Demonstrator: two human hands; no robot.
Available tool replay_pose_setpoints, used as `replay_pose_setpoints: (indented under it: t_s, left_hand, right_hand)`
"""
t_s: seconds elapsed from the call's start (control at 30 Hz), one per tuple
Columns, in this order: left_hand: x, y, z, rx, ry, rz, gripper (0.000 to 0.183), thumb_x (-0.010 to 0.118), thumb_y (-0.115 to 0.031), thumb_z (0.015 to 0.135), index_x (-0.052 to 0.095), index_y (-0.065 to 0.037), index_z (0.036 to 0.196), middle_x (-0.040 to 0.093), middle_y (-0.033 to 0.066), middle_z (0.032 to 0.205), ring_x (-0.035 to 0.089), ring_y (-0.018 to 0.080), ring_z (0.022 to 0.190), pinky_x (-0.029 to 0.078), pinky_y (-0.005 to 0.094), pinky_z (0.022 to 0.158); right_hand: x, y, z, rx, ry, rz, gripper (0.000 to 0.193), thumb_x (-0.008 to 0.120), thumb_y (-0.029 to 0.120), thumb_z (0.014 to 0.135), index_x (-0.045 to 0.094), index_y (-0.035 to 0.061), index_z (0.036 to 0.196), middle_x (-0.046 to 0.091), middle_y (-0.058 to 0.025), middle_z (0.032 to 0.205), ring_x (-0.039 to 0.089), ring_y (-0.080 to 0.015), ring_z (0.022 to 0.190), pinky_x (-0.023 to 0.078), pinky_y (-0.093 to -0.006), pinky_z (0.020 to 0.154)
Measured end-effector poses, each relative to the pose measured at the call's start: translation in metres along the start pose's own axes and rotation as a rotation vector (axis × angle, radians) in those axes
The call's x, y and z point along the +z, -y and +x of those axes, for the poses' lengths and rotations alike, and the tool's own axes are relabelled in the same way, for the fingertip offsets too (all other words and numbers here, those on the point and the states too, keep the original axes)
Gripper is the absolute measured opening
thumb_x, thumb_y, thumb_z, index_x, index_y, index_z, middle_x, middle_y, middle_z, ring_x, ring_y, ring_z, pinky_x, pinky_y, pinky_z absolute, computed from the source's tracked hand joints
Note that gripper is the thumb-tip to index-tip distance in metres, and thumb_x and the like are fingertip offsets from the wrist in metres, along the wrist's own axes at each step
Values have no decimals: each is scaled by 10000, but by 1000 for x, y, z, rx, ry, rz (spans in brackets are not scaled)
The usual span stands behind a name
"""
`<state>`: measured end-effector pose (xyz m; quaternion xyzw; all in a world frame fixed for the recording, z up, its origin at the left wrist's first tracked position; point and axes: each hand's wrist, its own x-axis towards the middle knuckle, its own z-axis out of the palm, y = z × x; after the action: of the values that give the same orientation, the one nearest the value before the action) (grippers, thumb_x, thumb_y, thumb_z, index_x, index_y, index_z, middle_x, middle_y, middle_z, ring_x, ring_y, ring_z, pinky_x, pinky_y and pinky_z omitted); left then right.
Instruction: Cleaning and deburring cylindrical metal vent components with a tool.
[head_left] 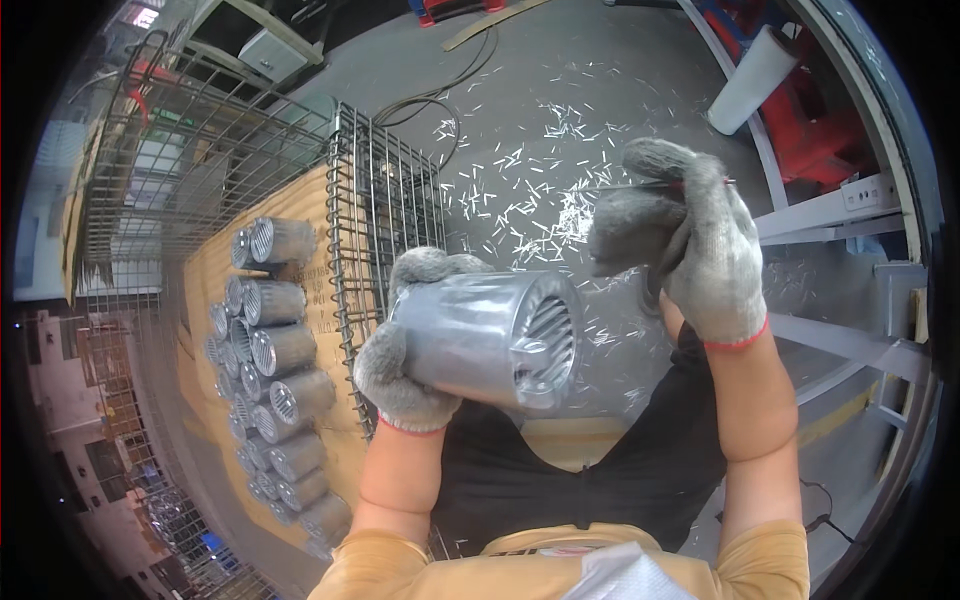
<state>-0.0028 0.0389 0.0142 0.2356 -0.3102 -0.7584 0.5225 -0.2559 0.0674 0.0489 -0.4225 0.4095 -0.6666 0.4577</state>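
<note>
Near the middle of the frame, the gloved left hand (pixel 400 385) is wrapped around a shiny metal cylinder (pixel 465 330), its fingers over the far side and thumb beneath. The cylinder lies tilted sideways with its slotted end facing right, probably so that end stays exposed toward the right hand (pixel 690 235). That hand, upper right of centre and apart from the cylinder, appears to pinch a thin dark tool (pixel 650 186) between its fingers; the tool's far tip is too fine to make out. At left, similar cylinders (pixel 285 350) lie on their sides against cardboard (pixel 320 215) inside a wire cage (pixel 345 240), which likely keeps them from rolling away. Pale slivers (pixel 575 215) litter the floor (pixel 590 60) above centre.
</note>
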Motion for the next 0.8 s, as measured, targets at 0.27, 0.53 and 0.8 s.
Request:
replay_pose_setpoints:
  t_s: [0.27,0.53,0.8]
  left_hand:
    - [-1,-7,0,3,-67,-28,731,783,-463,728,524,-99,1307,572,198,1291,570,356,1249,486,524,1114]
    - [-1,-6,0,-9,-70,28,746,783,-486,717,529,-104,1305,568,207,1289,571,364,1246,490,530,1112]
    - [-3,-4,2,-43,-5,-6,732,802,-462,721,535,-105,1301,562,215,1293,571,379,1247,496,540,1113]
  right_hand:
    - [-27,-13,-5,-386,330,111,540,453,409,1110,707,-68,1123,750,-201,1036,734,-328,909,597,-441,883]
    - [-25,-2,-20,-280,457,-315,279,666,103,909,760,25,1160,762,-128,1096,736,-311,1013,580,-422,897]
    - [-9,-6,-12,-318,389,-290,225,650,217,1014,707,17,1100,743,-123,917,739,-239,780,593,-352,722]
